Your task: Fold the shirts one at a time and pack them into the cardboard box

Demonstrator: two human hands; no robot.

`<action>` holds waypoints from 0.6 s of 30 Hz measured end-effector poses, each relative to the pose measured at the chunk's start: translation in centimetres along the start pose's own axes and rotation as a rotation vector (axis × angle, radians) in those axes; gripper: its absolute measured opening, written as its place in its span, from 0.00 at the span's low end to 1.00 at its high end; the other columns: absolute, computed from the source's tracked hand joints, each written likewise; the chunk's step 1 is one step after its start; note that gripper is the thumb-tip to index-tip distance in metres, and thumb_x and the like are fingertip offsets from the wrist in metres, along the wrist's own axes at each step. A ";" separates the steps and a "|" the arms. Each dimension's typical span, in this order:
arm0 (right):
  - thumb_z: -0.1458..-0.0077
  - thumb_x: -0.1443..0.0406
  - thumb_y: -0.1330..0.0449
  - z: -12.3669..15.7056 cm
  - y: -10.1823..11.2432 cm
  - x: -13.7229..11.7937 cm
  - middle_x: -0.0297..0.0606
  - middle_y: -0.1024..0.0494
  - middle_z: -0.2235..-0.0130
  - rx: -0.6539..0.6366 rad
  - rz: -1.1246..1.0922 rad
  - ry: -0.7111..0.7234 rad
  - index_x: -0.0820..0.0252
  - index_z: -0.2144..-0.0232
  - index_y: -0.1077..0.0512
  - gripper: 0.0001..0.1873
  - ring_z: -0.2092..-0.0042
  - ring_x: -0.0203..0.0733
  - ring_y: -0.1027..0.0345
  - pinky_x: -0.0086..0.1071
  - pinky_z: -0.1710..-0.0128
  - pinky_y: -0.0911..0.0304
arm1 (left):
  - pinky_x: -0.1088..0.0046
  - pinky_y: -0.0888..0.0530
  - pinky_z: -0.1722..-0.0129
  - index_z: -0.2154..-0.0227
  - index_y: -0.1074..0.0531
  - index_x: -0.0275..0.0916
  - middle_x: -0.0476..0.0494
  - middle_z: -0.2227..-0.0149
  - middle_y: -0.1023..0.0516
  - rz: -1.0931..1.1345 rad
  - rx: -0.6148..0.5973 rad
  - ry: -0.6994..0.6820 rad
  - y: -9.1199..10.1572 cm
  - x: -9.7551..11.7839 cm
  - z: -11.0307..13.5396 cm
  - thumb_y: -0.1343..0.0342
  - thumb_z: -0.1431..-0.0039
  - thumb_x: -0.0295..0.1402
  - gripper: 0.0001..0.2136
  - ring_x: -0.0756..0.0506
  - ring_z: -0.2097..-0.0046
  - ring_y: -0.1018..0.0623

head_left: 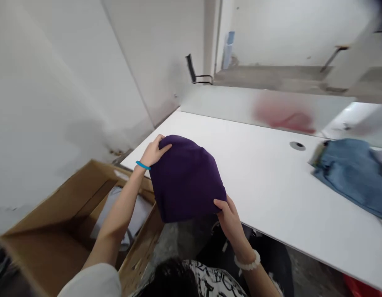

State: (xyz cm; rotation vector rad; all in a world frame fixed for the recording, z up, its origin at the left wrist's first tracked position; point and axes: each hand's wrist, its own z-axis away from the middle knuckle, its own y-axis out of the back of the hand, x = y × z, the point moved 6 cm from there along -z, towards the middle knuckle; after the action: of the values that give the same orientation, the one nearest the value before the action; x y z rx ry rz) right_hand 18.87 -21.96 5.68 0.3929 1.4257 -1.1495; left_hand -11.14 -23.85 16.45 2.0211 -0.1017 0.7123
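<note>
A folded dark purple garment [186, 177] is held over the near left corner of the white table [271, 189]. My left hand [153, 152], with a blue band at the wrist, grips its far left edge with the fingers curled over the cloth. My right hand [229, 218], with a white bead bracelet at the wrist, pinches its near right corner from below the table's edge.
An open cardboard box [63, 222] with pale cloth inside stands on the floor at the left, below the garment. Blue denim clothing [352, 173] lies on the table's right side. A frosted divider runs along the table's far edge. A white wall closes the left.
</note>
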 end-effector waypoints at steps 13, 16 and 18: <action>0.42 0.58 0.46 -2.7 -22.7 13.3 0.52 0.22 0.60 -0.900 1.545 0.361 0.68 0.56 0.32 0.18 0.58 0.49 0.27 0.36 0.59 0.37 | 0.59 0.33 0.50 0.44 0.47 0.27 0.25 0.47 0.31 -0.472 0.016 0.889 14.8 -21.1 22.9 0.51 0.41 0.45 0.30 0.36 0.48 0.28; 0.42 0.61 0.44 -2.1 -23.2 16.1 0.56 0.22 0.62 -0.903 1.738 0.432 0.70 0.58 0.31 0.16 0.57 0.53 0.27 0.42 0.55 0.40 | 0.62 0.34 0.47 0.44 0.42 0.27 0.24 0.43 0.35 -0.404 -0.199 0.978 11.4 -24.0 28.4 0.44 0.49 0.42 0.33 0.34 0.44 0.31; 0.41 0.64 0.47 -1.9 -23.2 16.7 0.53 0.22 0.64 -0.895 1.725 0.479 0.69 0.60 0.30 0.13 0.58 0.52 0.27 0.42 0.55 0.41 | 0.66 0.35 0.46 0.45 0.39 0.31 0.30 0.43 0.33 -0.350 -0.324 0.998 9.1 -24.6 31.6 0.46 0.49 0.40 0.29 0.38 0.42 0.31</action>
State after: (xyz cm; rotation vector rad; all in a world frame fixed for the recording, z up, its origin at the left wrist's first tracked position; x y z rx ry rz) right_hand -4.59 -37.31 -0.13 0.9489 1.1823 0.9850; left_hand -20.63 -59.71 -1.25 1.1566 0.6568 1.2841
